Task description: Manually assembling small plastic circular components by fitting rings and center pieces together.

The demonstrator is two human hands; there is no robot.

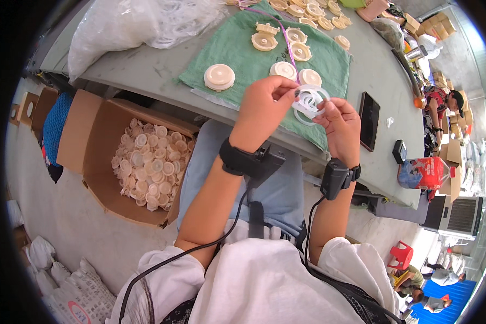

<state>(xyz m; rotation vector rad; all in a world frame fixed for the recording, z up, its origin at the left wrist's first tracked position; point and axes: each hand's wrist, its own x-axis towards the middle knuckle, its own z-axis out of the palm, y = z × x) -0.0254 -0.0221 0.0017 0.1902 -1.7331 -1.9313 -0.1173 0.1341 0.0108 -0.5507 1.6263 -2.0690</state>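
My left hand [264, 105] and my right hand [341, 124] meet above the table's near edge, both pinching a bunch of thin white translucent rings [310, 101]. The rings hang between the fingertips of both hands, over a green cloth [237, 54]. On the cloth lie several cream round plastic caps [219, 76], some just beyond my fingers. Each wrist carries a black strapped device with a cable.
An open cardboard box [100, 156] full of cream caps stands on the floor at my left. A clear bag of rings [140, 21] lies at the table's far left. A black phone [369, 120] rests right of my hands. People sit at the far right.
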